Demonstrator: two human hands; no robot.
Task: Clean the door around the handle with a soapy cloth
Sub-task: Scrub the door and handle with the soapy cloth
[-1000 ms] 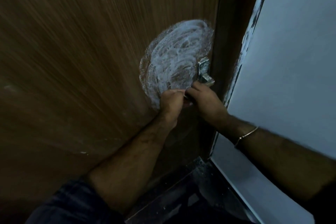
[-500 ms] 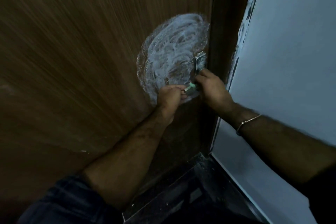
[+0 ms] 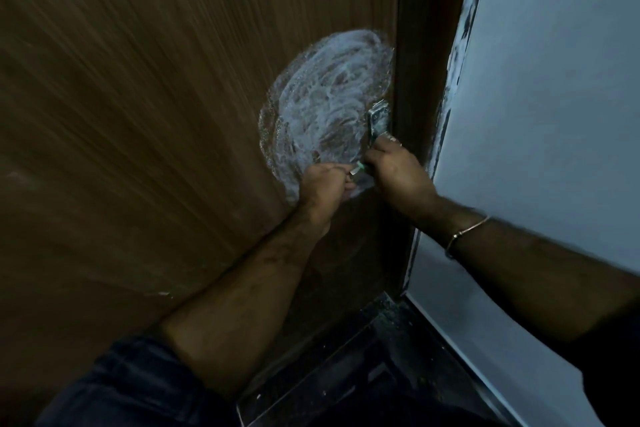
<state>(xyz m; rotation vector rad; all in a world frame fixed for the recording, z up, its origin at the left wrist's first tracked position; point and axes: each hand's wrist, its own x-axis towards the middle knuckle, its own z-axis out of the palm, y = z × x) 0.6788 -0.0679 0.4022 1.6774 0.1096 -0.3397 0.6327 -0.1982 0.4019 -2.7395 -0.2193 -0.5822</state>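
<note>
The brown wooden door [image 3: 156,121] carries a round patch of white soap foam [image 3: 325,104] beside its metal handle [image 3: 378,120] near the right edge. My left hand [image 3: 323,185] sits at the lower edge of the foam, its fingers curled round the handle's shiny lever end. My right hand [image 3: 398,173] is just below the handle plate, closed over a green cloth [image 3: 361,166]. Only a small corner of the cloth shows between the two hands.
A dark door frame [image 3: 426,80] runs up the right of the door, and beyond it is a pale blue-grey wall [image 3: 554,97]. Dark floor with a threshold strip [image 3: 346,367] lies below. A thin bracelet [image 3: 467,230] circles my right wrist.
My right hand has slid up closer to the handle plate. A green corner of cloth has come into sight between the hands. My left hand has stayed at the foam's lower edge.
</note>
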